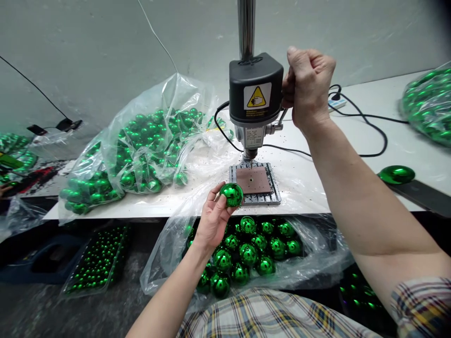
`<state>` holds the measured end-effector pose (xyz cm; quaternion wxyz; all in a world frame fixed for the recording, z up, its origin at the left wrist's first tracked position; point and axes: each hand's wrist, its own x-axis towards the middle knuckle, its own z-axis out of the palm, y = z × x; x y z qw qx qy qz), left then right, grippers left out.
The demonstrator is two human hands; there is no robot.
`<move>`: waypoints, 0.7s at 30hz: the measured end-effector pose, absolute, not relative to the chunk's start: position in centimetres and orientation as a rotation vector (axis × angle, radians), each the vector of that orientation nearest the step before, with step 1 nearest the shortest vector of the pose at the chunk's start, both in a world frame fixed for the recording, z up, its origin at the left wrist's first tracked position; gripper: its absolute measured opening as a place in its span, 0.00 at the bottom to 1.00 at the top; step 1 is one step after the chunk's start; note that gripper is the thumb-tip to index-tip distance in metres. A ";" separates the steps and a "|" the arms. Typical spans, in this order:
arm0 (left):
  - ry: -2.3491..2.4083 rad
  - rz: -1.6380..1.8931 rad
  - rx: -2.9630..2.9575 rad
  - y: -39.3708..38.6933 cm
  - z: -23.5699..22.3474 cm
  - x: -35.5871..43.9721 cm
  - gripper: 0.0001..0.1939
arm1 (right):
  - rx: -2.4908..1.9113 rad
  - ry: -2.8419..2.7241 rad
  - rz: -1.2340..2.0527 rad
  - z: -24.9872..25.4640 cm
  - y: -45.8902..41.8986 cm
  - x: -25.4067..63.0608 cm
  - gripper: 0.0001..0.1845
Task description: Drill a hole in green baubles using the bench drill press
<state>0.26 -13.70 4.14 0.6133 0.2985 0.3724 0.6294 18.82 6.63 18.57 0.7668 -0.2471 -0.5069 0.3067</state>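
Note:
My left hand holds a shiny green ball between thumb and fingers, just in front of the drill press base. A brown board with a small hole lies on that base, and the drill bit points down above it. Up at the right of the black drill head, my right hand is closed in a fist around the feed lever. Most of the lever's grip is hidden by the fingers. Below the table edge, an open plastic bag holds many similar green balls.
A large clear bag of green balls fills the table's left side. Another bag stands far right, near a green ball and a dark flat strip. A black cable loops across the white tabletop.

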 end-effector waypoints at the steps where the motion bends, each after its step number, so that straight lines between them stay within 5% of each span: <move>1: 0.830 1.445 0.580 -13.8 4.4 0.3 0.21 | -0.542 -1.096 0.667 18.6 6.6 18.8 0.25; 5: 0.842 1.422 0.200 -13.6 5.2 0.3 0.12 | -0.583 -1.103 0.659 18.5 6.8 18.8 0.27; 21: 0.804 1.345 -0.046 -13.9 6.4 0.2 0.14 | -0.561 -1.122 0.643 18.1 7.3 18.9 0.29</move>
